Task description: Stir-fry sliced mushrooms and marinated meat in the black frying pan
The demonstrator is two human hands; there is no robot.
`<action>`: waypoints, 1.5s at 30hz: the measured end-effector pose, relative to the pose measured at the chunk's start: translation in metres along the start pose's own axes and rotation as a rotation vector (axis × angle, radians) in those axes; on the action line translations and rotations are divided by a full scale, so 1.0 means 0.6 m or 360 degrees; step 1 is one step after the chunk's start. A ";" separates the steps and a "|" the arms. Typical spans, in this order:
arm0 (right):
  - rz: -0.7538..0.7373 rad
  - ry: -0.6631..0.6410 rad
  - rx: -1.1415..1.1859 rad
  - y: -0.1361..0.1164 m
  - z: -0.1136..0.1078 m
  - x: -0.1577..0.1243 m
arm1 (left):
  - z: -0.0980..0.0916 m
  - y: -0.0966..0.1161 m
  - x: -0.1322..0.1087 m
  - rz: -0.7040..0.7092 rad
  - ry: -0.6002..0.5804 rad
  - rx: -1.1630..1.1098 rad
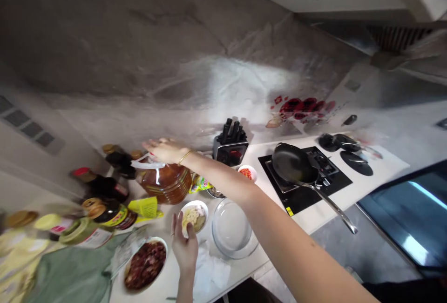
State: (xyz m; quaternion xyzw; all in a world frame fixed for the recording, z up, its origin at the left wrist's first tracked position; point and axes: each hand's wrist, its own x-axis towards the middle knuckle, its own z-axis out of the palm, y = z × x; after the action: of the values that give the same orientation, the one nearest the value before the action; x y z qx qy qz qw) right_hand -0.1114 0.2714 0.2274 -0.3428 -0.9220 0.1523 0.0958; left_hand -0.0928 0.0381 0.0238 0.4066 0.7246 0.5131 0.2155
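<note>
Amber liquid shows through the jug (164, 184); the right arm stretches across to it, right hand (167, 151) over its top, finger closure unclear. Nearer than it, the left hand (185, 247) spreads its fingers by a white bowl (200, 204). White tabletop (171, 272) beneath it, grey wall (104, 51) behind; bottles (109, 189) crowd its left, knife block (230, 151) and wok (293, 163) its right.

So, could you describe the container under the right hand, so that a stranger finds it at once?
From the black cooktop, go left past the knife block. There, with the right hand at its top, stands a large transparent jug of amber liquid. Bulky and ribbed, with a white handle, it differs from the dark bottles beside it.
</note>
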 end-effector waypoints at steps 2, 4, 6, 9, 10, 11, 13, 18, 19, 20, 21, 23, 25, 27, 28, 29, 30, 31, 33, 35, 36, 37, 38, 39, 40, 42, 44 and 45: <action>0.0034 0.0077 -0.0042 0.003 -0.012 -0.071 | 0.010 0.011 -0.005 0.0017 -0.0075 -0.0036; 0.0006 0.0207 0.0022 0.017 -0.043 -0.197 | 0.019 0.020 -0.006 -0.0009 -0.0162 -0.0069; -0.0030 0.0266 0.0184 0.056 -0.088 -0.376 | 0.028 0.028 -0.004 -0.0094 -0.0237 -0.0073; 0.0504 0.0320 0.0409 0.179 -0.142 -0.710 | 0.044 0.052 -0.003 -0.0163 -0.0282 -0.0070; 0.0867 0.0473 0.0345 0.234 -0.149 -0.824 | 0.053 0.065 -0.010 -0.0153 -0.0287 -0.0110; 0.1263 0.0635 0.0208 0.294 -0.148 -0.930 | 0.065 0.081 -0.023 -0.0151 -0.0321 -0.0175; 0.1993 0.0752 -0.0120 0.420 -0.127 -1.105 | 0.102 0.118 -0.075 -0.0222 -0.0540 -0.0334; 0.2080 0.0621 -0.0277 0.697 -0.026 -1.295 | 0.284 0.228 -0.345 -0.0835 -0.1686 -0.0560; 0.2032 0.0592 -0.0288 0.743 -0.006 -1.306 | 0.334 0.250 -0.404 -0.0981 -0.1823 -0.0635; 0.1982 0.0563 -0.0292 0.787 0.014 -1.314 | 0.384 0.270 -0.457 -0.1133 -0.1901 -0.0738; 0.1929 0.0537 -0.0286 0.829 0.032 -1.321 | 0.431 0.289 -0.504 -0.1290 -0.1896 -0.0851; 0.1828 0.0458 -0.0264 0.904 0.064 -1.329 | 0.513 0.323 -0.573 -0.1515 -0.1811 -0.1101; 0.1752 0.0352 -0.0299 0.960 0.088 -1.335 | 0.568 0.351 -0.615 -0.1561 -0.1674 -0.1276; 0.1702 0.0248 -0.0404 0.992 0.101 -1.338 | 0.601 0.373 -0.641 -0.1488 -0.1463 -0.1299; 0.1672 0.0209 -0.0455 1.001 0.103 -1.340 | 0.613 0.382 -0.652 -0.1461 -0.1342 -0.1269; 0.1641 0.0185 -0.0480 1.004 0.103 -1.343 | 0.623 0.390 -0.662 -0.1453 -0.1221 -0.1231; 0.1606 0.0170 -0.0465 1.005 0.100 -1.347 | 0.633 0.396 -0.672 -0.1454 -0.1111 -0.1209; 0.1561 0.0170 -0.0396 1.001 0.096 -1.353 | 0.643 0.402 -0.680 -0.1448 -0.1013 -0.1221; 0.1450 0.0238 -0.0124 0.987 0.086 -1.372 | 0.660 0.412 -0.693 -0.1418 -0.0864 -0.1299; 0.1378 0.0333 0.0137 0.963 0.077 -1.400 | 0.672 0.424 -0.698 -0.1378 -0.0773 -0.1344; 0.1374 0.0368 0.0215 0.947 0.074 -1.416 | 0.675 0.430 -0.698 -0.1370 -0.0761 -0.1341; 0.1397 0.0399 0.0260 0.928 0.071 -1.432 | 0.678 0.437 -0.697 -0.1371 -0.0765 -0.1325; 0.1436 0.0431 0.0294 0.905 0.068 -1.448 | 0.679 0.444 -0.694 -0.1371 -0.0777 -0.1308; 0.1475 0.0472 0.0348 0.880 0.066 -1.464 | 0.680 0.451 -0.692 -0.1363 -0.0789 -0.1305; 0.1511 0.0533 0.0428 0.852 0.063 -1.478 | 0.680 0.457 -0.689 -0.1354 -0.0797 -0.1313; 0.1580 0.0692 0.0618 0.793 0.060 -1.504 | 0.682 0.468 -0.685 -0.1341 -0.0803 -0.1337; 0.1671 0.0812 0.0762 0.734 0.061 -1.528 | 0.683 0.478 -0.681 -0.1335 -0.0803 -0.1365; 0.1730 0.0854 0.0798 0.708 0.063 -1.538 | 0.684 0.483 -0.679 -0.1338 -0.0803 -0.1378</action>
State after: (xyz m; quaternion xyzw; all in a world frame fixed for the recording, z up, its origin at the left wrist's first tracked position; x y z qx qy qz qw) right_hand 0.8233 -0.0418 -0.0218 -0.7533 -0.4981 0.2983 0.3089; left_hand 0.5478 -0.0172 0.0910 0.0729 0.4769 0.5192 0.7055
